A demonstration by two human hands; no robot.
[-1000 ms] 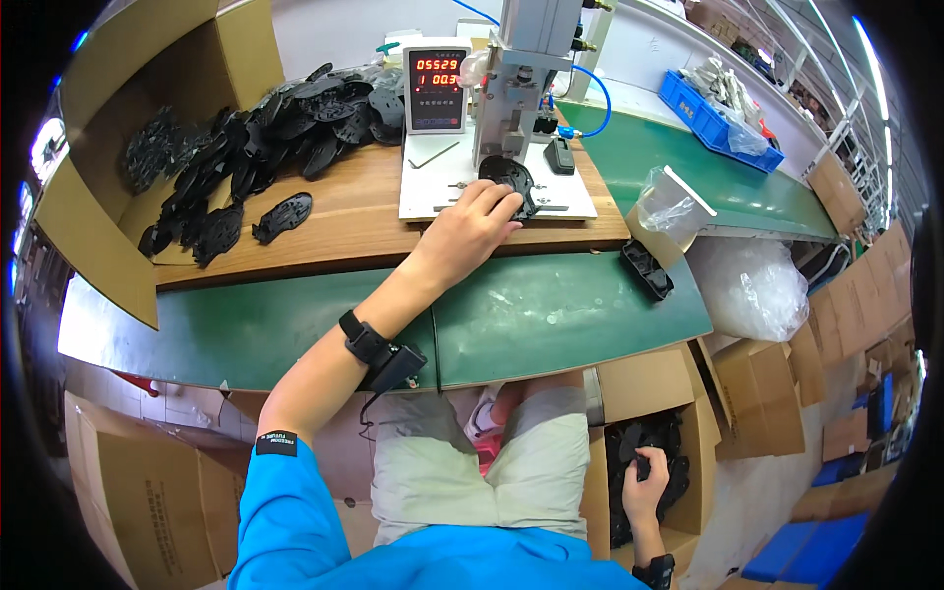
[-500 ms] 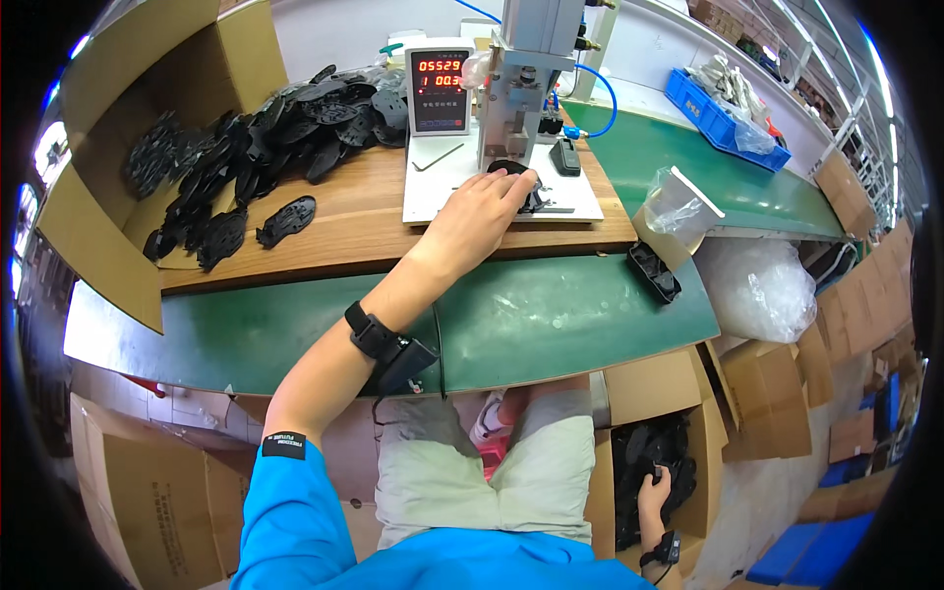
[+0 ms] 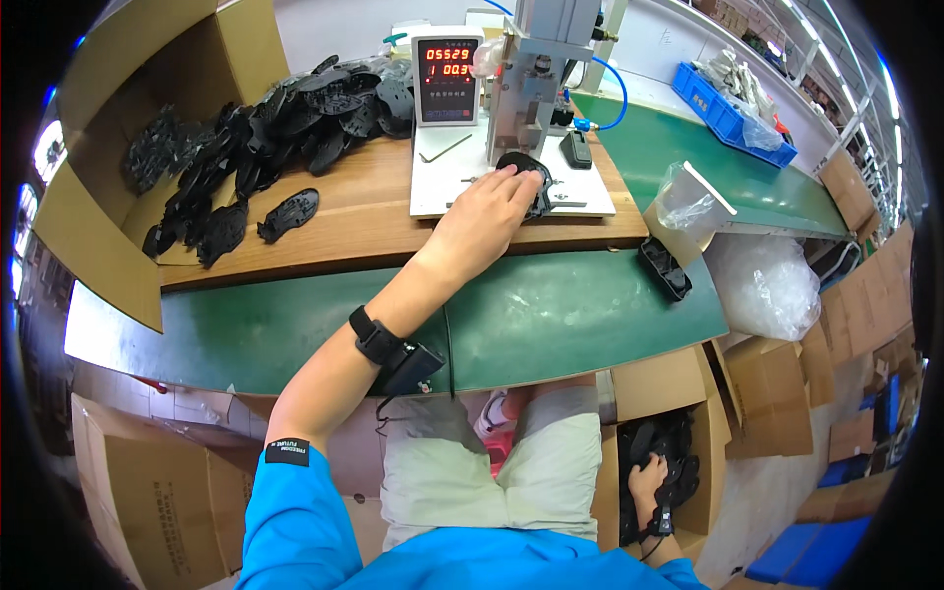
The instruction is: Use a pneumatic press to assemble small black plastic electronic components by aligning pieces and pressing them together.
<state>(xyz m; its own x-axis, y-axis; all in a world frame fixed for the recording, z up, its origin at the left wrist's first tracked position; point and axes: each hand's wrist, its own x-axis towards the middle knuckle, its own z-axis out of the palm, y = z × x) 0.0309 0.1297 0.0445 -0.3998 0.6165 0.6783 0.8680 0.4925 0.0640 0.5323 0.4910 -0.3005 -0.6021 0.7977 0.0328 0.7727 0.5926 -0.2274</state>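
My left hand (image 3: 489,214) lies over a black sole-shaped plastic piece (image 3: 537,191), its fingers closed on the near part. The piece rests on the white base plate (image 3: 433,202) of a press, under the press's metal head (image 3: 521,98). Down at the lower right, my right hand (image 3: 647,482) reaches into a cardboard box (image 3: 700,492) of black pieces (image 3: 674,438). Its thumb and fingers look apart, and they touch the dark pieces. Nothing held shows in it, though the fingertips blend into the pile.
A heap of similar black pieces (image 3: 324,113) spills from a carton (image 3: 98,261) at the left. A counter with red digits (image 3: 448,79) stands beside the press. A hex key (image 3: 445,147) lies on the plate. Rightward are a black tray (image 3: 665,268) and a blue bin (image 3: 703,103).
My right hand has shifted up and slightly inward in the box, its pinched fingers now looser. The left hand stays on the black piece. The whole view has shifted slightly.
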